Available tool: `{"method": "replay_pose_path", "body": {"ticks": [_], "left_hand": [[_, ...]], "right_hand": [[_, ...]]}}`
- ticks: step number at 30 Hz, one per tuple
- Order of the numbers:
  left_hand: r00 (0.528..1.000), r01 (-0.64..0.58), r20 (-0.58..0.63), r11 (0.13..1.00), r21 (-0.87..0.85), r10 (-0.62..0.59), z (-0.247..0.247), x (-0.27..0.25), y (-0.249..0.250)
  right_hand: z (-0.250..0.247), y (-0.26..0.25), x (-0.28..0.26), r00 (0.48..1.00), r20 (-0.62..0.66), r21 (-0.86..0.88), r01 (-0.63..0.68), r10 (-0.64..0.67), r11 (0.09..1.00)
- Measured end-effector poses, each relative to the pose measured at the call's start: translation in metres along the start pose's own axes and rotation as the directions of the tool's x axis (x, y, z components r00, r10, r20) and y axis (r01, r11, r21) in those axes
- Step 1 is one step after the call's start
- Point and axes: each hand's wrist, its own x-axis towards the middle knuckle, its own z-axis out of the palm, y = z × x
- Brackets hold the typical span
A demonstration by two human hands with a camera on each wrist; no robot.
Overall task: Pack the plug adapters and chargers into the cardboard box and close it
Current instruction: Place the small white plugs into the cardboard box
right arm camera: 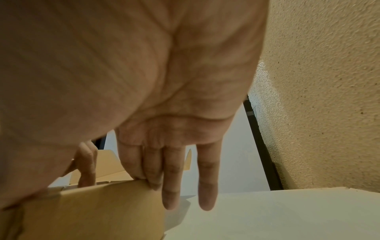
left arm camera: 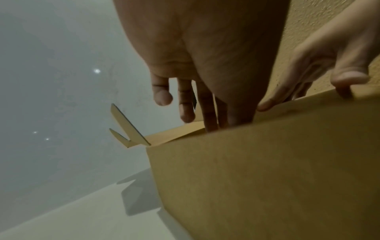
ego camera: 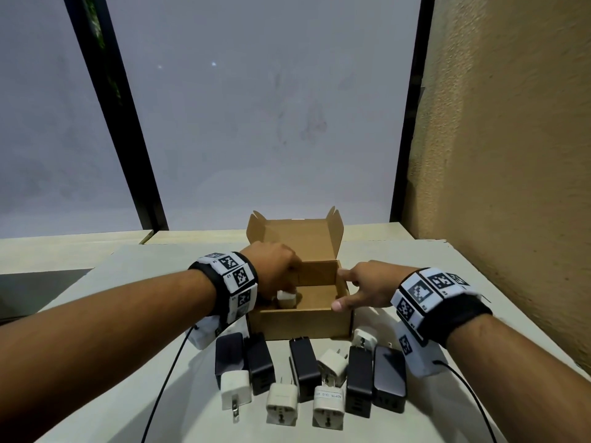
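Observation:
An open cardboard box [ego camera: 303, 324] stands mid-table with its lid upright at the back. My left hand [ego camera: 289, 290] reaches down into the box's left side and holds a small white adapter [ego camera: 285, 296] low inside. In the left wrist view the box wall [left arm camera: 267, 178] hides the adapter, and the fingers [left arm camera: 211, 113] point down behind it. My right hand [ego camera: 361, 289] rests on the box's right rim, thumb at the front corner, fingers [right arm camera: 172, 170] fairly straight. Several black chargers [ego camera: 305, 366] and white adapters [ego camera: 282, 402] lie in a row before the box.
The pale table [ego camera: 447, 282] ends at a textured tan wall [ego camera: 511, 155] on the right and a dark-framed window pane behind. Thin black cables [ego camera: 166, 378] hang from both wrist bands, near the loose chargers.

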Motion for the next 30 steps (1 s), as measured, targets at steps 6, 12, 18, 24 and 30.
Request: {"method": "replay_pose_path", "body": {"ticks": [6, 12, 18, 24, 30], "left_hand": [[0.997, -0.038, 0.07, 0.999, 0.004, 0.037, 0.009, 0.001, 0.005], [0.996, 0.031, 0.082, 0.999, 0.019, -0.033, 0.011, 0.005, 0.007], [1.0, 0.027, -0.006, 0.988, 0.152, -0.026, 0.015, 0.009, 0.01], [0.999, 0.039, 0.003, 0.988, 0.149, -0.04, 0.006, 0.004, 0.013], [0.985, 0.01, -0.172, 0.999, 0.045, -0.002, -0.01, -0.027, 0.006]], "right_hand": [[0.0, 0.0, 0.001, 1.0, -0.018, 0.002, -0.002, 0.002, 1.0], [0.0, 0.001, 0.002, 1.0, -0.011, 0.02, -0.005, 0.005, 1.0], [-0.001, 0.0, 0.002, 1.0, -0.012, 0.019, 0.004, -0.003, 1.0], [-0.002, 0.001, 0.0, 1.0, -0.003, 0.038, -0.007, 0.007, 0.999], [-0.002, -0.001, 0.0, 0.999, 0.004, 0.029, -0.033, 0.033, 0.999]]}}
